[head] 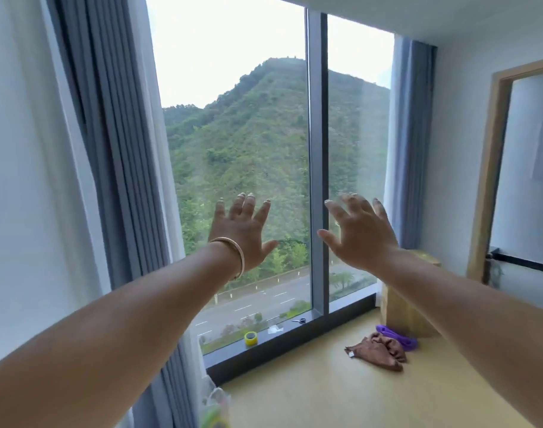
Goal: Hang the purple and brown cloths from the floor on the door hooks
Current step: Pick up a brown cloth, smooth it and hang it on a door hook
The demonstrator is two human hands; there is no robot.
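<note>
Head view: both arms stretched out mid-frame toward the window (233, 149). Left hand (242, 233) with a bangle (233, 251) on the wrist and right hand (359, 233) are both spread wide, fingers splayed, holding nothing. The brown cloth (378, 350) is crumpled on the floor (325, 396) at lower right, the purple cloth (396, 335) touching it just behind, next to a wooden box (403, 313). Yellow tape roll (251, 338) and scissors (299, 320) sit on the sill. Grey curtain (118, 149) hangs left, door frame (492, 168) far right.
</note>
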